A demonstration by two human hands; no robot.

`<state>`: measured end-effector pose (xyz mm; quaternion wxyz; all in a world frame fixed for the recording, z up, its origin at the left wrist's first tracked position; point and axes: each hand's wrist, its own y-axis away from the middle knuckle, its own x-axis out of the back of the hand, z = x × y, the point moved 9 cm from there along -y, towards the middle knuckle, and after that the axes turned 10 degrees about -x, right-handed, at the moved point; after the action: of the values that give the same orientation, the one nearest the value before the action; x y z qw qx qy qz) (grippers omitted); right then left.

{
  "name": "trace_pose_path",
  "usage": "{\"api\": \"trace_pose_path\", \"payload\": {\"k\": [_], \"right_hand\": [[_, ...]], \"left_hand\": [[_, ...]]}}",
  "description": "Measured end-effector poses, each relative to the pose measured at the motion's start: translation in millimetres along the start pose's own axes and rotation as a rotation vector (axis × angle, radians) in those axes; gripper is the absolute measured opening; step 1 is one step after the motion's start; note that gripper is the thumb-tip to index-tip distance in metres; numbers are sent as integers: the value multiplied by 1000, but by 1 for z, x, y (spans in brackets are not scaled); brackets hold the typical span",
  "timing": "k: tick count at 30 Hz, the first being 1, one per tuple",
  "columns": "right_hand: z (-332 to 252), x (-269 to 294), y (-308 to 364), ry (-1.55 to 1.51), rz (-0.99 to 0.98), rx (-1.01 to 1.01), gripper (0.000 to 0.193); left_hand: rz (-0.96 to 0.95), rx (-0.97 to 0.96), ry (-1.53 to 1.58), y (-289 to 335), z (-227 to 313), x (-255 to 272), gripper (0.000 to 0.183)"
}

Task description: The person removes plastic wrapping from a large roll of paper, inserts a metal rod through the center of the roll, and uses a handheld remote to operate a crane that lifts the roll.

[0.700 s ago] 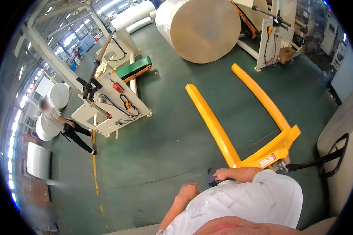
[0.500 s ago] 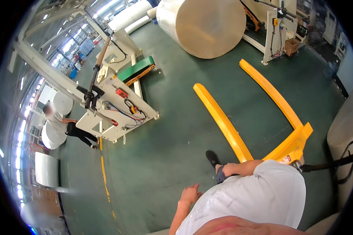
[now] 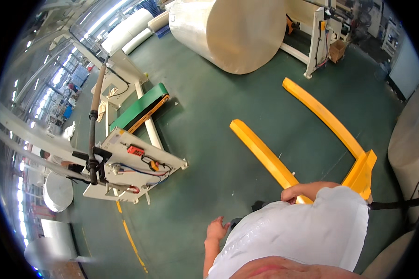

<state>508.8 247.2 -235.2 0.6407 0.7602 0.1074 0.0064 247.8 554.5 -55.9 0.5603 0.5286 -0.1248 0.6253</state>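
My left hand (image 3: 217, 229) hangs beside my body over the green floor, its fingers loosely bent and apart, with nothing in it. In front of my white shirt, my right hand (image 3: 291, 193) is curled closed. Its finger undersides are hidden, so I cannot make out anything inside it. That hand overlaps the near end of the left fork of a yellow pallet truck (image 3: 260, 152) in the picture; whether they touch I cannot tell. The truck's two long prongs point away from me, low over the floor. A dark shoe shows partly between my hands.
A huge paper roll (image 3: 246, 37) lies ahead. On the left stands a white machine frame (image 3: 139, 167) with a shaft and a green sloped belt (image 3: 142, 107). Another machine (image 3: 316, 44) with a cardboard box (image 3: 337, 51) is far right. More rolls (image 3: 407, 153) stand close on my right.
My view has shifted, and the machine frame now sits further left and lower. My right hand has moved right, across the yellow fork. The other person is now mostly hidden behind the frame.
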Motion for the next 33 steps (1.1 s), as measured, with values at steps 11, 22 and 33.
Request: {"api": "trace_pose_path", "payload": {"k": [11, 22, 33], "right_hand": [[-263, 97, -17, -261, 154, 445, 35], [-472, 258, -4, -45, 422, 87, 46], [-628, 554, -121, 135, 591, 251, 36]], "left_hand": [[-144, -290, -198, -240, -90, 165, 50], [-327, -597, -441, -460, -121, 345, 53], [-378, -439, -423, -706, -180, 477, 57]]}}
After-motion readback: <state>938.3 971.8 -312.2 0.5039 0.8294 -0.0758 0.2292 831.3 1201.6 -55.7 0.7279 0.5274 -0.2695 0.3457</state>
